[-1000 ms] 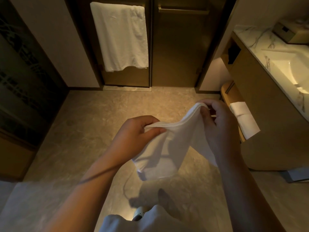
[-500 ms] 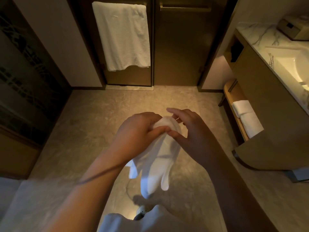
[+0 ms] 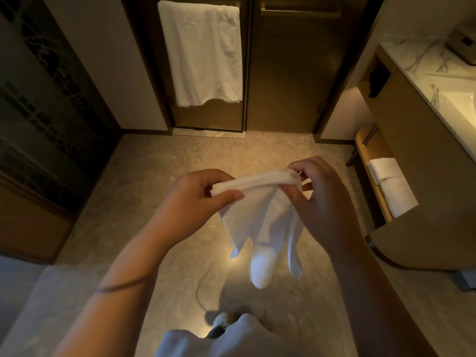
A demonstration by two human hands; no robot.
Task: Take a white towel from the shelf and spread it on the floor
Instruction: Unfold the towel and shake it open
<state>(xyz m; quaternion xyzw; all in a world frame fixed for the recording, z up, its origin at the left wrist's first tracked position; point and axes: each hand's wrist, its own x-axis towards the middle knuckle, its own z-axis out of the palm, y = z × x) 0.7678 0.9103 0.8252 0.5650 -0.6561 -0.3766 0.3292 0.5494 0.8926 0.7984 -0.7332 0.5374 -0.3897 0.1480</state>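
A small white towel (image 3: 260,228) hangs in front of me above the stone floor (image 3: 144,202). My left hand (image 3: 195,199) pinches its top edge on the left, and my right hand (image 3: 322,199) pinches the same edge on the right. The rest droops in loose folds below my hands. A low wooden shelf (image 3: 371,161) under the vanity at the right holds another folded white towel (image 3: 391,189).
A large white towel (image 3: 203,55) hangs on the brown door (image 3: 288,73) straight ahead. The vanity cabinet (image 3: 425,191) with marble top and lit sink (image 3: 463,106) fills the right side. A dark patterned panel (image 3: 43,119) runs along the left. My shoe (image 3: 221,324) shows below.
My hands came together with the towel bunched between them, then moved apart again, stretching its top edge. The view shifted slightly left and back.
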